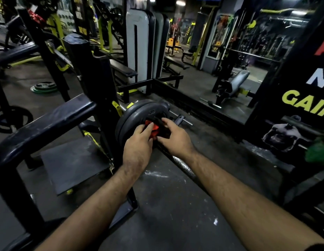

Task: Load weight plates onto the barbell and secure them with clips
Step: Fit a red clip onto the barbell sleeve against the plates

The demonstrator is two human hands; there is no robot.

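A: Why both hands at the plates (pixel 139 115)?

B: The left hand (pixel 138 142) and right hand (pixel 174 136) each pinch the red-and-black clip (pixel 155 130) between them, likely seating it against the plates on the bar (pixel 181 164) running back beneath the right wrist.

Weight plates (pixel 137 116) on barbell (pixel 177 160), clip (pixel 154 130) before them between both hands, platform (pixel 74 165) left, possibly a mirror (pixel 248 57) behind

— How's my feed?
— Dim. I get ceiling lights (pixel 180 2) glaring at top, a soft, slightly blurred picture, black shadows on the left, and wide-angle bending at the edges.
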